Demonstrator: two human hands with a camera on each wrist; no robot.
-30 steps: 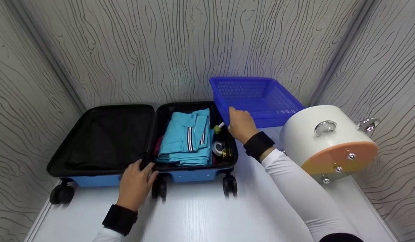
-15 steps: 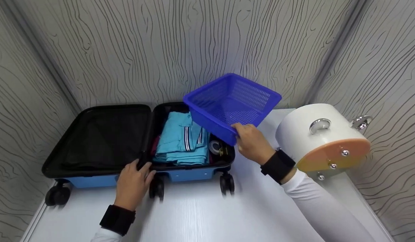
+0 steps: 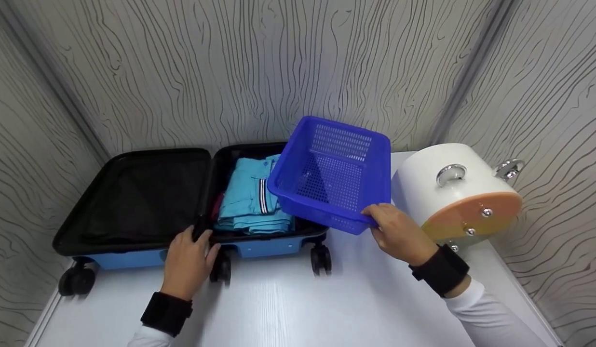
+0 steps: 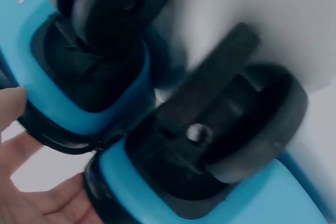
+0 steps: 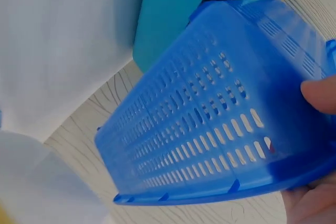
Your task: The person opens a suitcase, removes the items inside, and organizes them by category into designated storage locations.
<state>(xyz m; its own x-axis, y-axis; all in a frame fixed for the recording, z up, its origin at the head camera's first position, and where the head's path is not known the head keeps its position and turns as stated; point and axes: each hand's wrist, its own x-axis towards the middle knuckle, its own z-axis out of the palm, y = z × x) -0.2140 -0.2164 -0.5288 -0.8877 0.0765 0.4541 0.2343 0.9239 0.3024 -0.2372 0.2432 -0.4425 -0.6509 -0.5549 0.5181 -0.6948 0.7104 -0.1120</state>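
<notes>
An opened suitcase [image 3: 271, 247] lies with its two black-lined halves side by side. Folded turquoise clothes [image 3: 245, 193] with a striped band fill much of its right half. My left hand [image 3: 187, 262] rests on the suitcase's front rim, near where the halves meet; in the left wrist view its fingers touch both rims above two black wheels [image 4: 231, 124]. My right hand [image 3: 399, 233] grips the near right corner of a blue perforated plastic basket [image 3: 336, 209], held tilted over the right side of the suitcase. Nothing shows inside the basket. It hides part of the suitcase's contents.
To the right, a white drum-shaped case [image 3: 438, 178] with chrome handles and an orange, yellow and green end lies on the white table [image 3: 278, 303]. Wood-patterned panels [image 3: 230, 72] stand behind and at both sides.
My right hand has lifted the basket from behind the suitcase's right side, swung it left over the suitcase, then drawn it nearer. The left hand stays on the rim.
</notes>
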